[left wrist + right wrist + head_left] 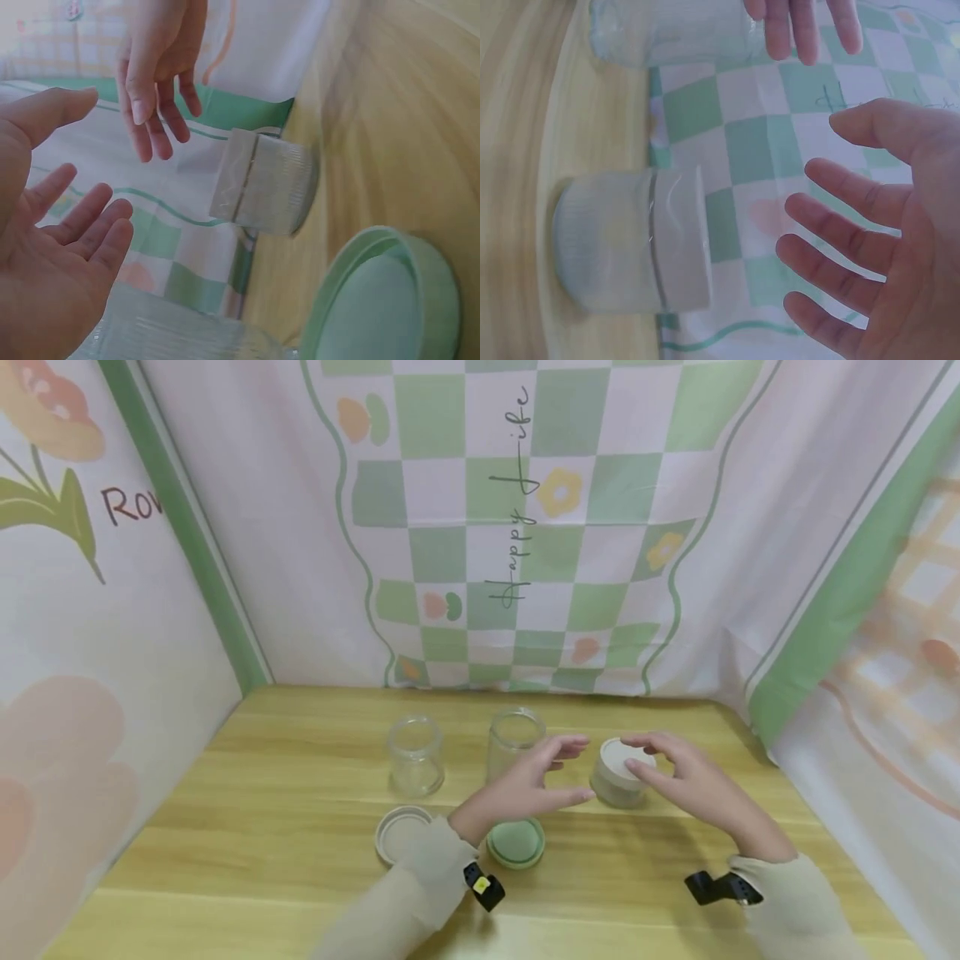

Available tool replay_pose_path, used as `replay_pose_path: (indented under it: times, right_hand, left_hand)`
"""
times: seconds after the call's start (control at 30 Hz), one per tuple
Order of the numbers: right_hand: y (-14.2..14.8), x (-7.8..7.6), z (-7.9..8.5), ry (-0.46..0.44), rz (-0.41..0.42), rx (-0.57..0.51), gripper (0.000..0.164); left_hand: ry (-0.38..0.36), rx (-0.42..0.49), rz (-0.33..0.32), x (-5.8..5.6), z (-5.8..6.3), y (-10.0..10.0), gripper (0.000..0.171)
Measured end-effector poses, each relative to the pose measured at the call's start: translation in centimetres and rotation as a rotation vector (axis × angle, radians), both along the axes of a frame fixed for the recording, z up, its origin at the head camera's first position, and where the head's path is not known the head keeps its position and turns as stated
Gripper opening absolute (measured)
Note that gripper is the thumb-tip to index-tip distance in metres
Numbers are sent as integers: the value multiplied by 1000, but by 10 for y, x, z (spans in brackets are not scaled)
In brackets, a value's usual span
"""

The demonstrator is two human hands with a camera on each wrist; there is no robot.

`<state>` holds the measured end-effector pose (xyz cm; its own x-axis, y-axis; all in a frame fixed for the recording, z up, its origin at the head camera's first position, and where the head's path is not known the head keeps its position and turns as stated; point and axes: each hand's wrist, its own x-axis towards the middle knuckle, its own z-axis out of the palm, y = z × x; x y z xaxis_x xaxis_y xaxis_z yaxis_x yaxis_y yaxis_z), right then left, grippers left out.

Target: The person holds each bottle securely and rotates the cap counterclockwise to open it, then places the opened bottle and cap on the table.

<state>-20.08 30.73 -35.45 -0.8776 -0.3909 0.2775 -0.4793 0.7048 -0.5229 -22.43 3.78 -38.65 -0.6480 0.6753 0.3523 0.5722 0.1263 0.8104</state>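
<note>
A short glass jar (618, 789) with a white lid (617, 760) on it stands at the right of the table. My right hand (686, 777) hovers above and beside that jar, fingers spread and holding nothing; the right wrist view shows a gap between the fingertips and the lid (682, 240). To its left my left hand (528, 781) hangs in the air, fingers apart, nothing in it. Behind the left hand stands a taller open glass jar (517, 731), partly hidden. A green lid (516, 843) lies on the table below the left wrist.
Farther left an open glass jar (416, 760) stands on the wooden table (262, 827). A white lid (401, 833) lies in front of it, partly covered by the left sleeve (427, 877). A checkered cloth (502, 552) hangs behind the table, with curtains at both sides.
</note>
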Motion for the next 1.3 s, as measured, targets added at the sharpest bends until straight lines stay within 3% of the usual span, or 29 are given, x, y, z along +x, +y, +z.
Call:
replay_pose_path:
  times: [0.33, 0.57, 0.73, 0.87, 1.03, 1.3]
  right_hand:
    - [10, -9, -10, 14, -43, 29, 42]
    - [14, -19, -22, 33, -86, 65, 50]
    - [13, -23, -28, -4, -142, 84, 62]
    - [11, -26, -31, -51, -181, 109, 70]
    - [7, -30, -32, -45, -204, 145, 76]
    - [1, -33, -29, -59, -220, 190, 83]
  left_hand:
    - [-103, -54, 14, -9, -28, 31, 67]
    - [-229, -19, 96, -18, -47, 51, 65]
    - [-340, 18, 205, -21, -59, 63, 65]
    - [-376, -2, 285, -24, -63, 71, 68]
    - [-384, -17, 330, -33, -67, 79, 71]
    - [-425, -39, 330, -40, -62, 84, 71]
